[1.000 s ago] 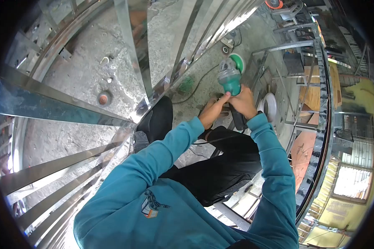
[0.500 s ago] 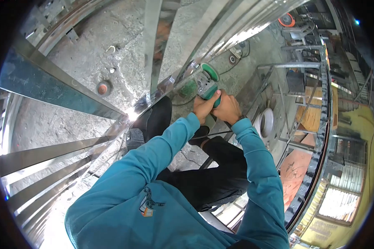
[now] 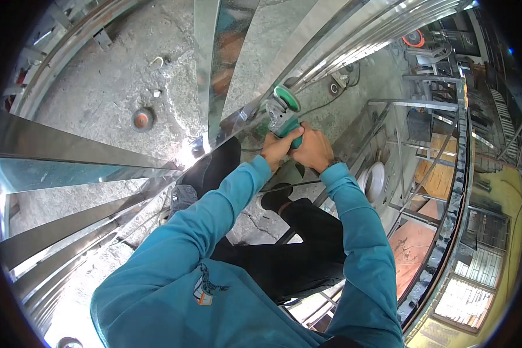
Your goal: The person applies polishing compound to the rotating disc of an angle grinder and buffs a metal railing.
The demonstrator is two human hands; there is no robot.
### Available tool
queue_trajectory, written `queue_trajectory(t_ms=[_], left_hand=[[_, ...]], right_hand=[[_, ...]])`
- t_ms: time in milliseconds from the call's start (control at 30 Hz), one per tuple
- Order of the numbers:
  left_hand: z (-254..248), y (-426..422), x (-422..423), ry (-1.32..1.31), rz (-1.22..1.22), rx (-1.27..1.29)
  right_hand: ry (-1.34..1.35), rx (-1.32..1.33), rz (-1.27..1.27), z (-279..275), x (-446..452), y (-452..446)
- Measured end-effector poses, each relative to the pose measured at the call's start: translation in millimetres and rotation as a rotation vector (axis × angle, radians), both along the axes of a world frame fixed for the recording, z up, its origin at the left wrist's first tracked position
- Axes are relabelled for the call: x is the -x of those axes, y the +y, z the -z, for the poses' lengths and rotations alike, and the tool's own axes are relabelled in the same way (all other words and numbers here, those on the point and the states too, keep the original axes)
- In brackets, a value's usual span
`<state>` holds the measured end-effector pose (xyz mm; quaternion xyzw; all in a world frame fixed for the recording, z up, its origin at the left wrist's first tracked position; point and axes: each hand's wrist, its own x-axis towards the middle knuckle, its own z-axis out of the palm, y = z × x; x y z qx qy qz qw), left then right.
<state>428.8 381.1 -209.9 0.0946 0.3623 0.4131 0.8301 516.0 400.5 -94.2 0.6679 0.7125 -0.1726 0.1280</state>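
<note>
Both of my hands are wrapped round a green angle grinder (image 3: 282, 120) with a metal gear head and a green disc (image 3: 287, 99). My left hand (image 3: 276, 149) grips it on the near-left side, and my right hand (image 3: 313, 147) closes round the rear of its body. The disc is beside a shiny metal rail (image 3: 233, 122) from which several flat metal bars (image 3: 205, 64) fan out. Whether the disc touches the metal, I cannot tell. A cable (image 3: 296, 187) passes below my hands.
A small wheel-like part (image 3: 142, 120) lies on the concrete floor (image 3: 116, 75). To the right are a round metal basin (image 3: 374, 181), a steel frame (image 3: 414, 105) and wooden boards (image 3: 435, 174). An orange ring (image 3: 413, 38) is at the far right. My bent legs (image 3: 296, 243) are beneath my arms.
The angle grinder and both hands have shifted slightly left in view. The camera has turned a little, so the bars and the frame at the right appear displaced. Both hands still hold the grinder.
</note>
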Motion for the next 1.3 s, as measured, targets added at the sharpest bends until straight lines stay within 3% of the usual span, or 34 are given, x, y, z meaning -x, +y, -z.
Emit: queue_trajectory(t_ms=[433,733,1300], left_hand=[[-2.4,6.9,9.6,0.096,-0.032,0.056],[12.9,10.8,3.4,0.026,-0.032,-0.018],[2.5,12.7,3.9,-0.057,-0.185,0.106]], right_hand=[[-0.045,0.028,-0.025,11.8,4.1,11.8],[-0.018,0.005,-0.021,16.7,2.8,14.7],[-0.052,0.027,-0.021,8.6,14.3,19.7]])
